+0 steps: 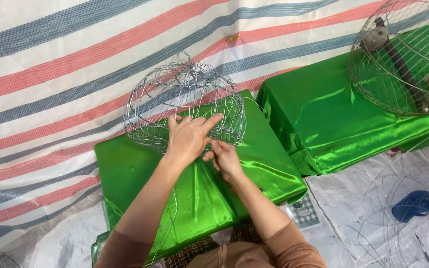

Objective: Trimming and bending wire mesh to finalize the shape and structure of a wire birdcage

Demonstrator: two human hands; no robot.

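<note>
I see only one thing of this kind: a small printed card or label (pixel 303 212), low in the frame and right of centre. It lies flat on the pale floor sheet (pixel 343 198), just beside the lower right corner of the green cloth (pixel 140 173), and my right forearm partly covers its left edge. It looks roughly rectangular, pale with a green checked pattern and a dark round mark near its top. I spot no screens, signs or boxes elsewhere.

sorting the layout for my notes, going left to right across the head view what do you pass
striped tarp → wire mesh dome with the left hand on it → right hand → second green-covered block → round wire cage → blue object on the floor
</note>
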